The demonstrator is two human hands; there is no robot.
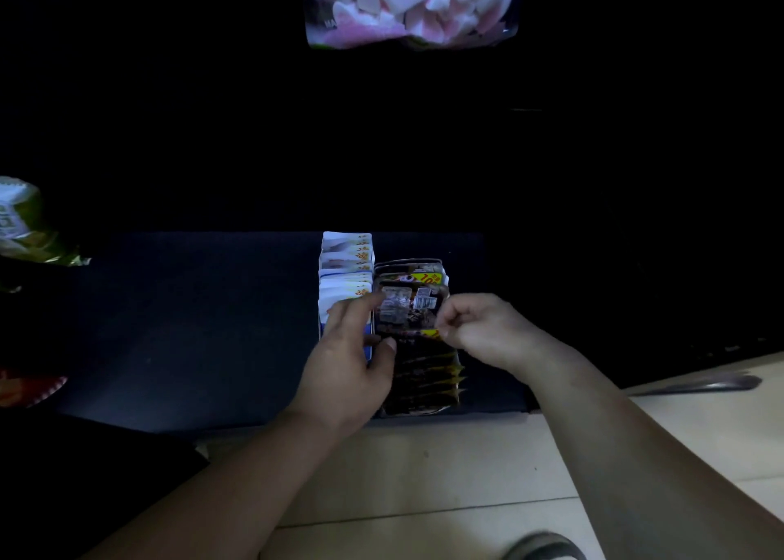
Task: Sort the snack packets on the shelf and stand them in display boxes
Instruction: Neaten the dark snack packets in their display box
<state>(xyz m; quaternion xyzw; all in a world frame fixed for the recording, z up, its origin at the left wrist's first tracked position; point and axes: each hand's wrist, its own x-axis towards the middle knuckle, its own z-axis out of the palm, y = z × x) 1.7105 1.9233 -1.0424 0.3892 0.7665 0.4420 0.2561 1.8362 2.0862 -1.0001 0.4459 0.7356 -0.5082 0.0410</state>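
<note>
- Green packet and red packet: one each, at the shelf left edge, loose and not boxed. My read is they're still to sort.
- White row: one row, mid-shelf, packets upright and running front to back. Looks done. Too dim and overlapped for an exact count.
- Left hand: fingers mostly straight, lying on the front of the white row. Thumb touches the dark packet at its lower left corner. Steadying, not a fist.
- Dark packet: one, tilted face-up over the dark row, not yet seated.
- Dark row: one row, touching the white row on its right and reaching the shelf front edge. About six packet edges show in front of the held one, a couple behind.
- Right hand: fingers curled, pinching the dark packet's right edge.
- Display boxes: walls barely readable in the dark, so I can't confirm either one.
- Marshmallow bag: one, above the shelf, untouched.
- Status: two rows nearly full. Left to do: seat this packet and deal with the two strays.
</note>
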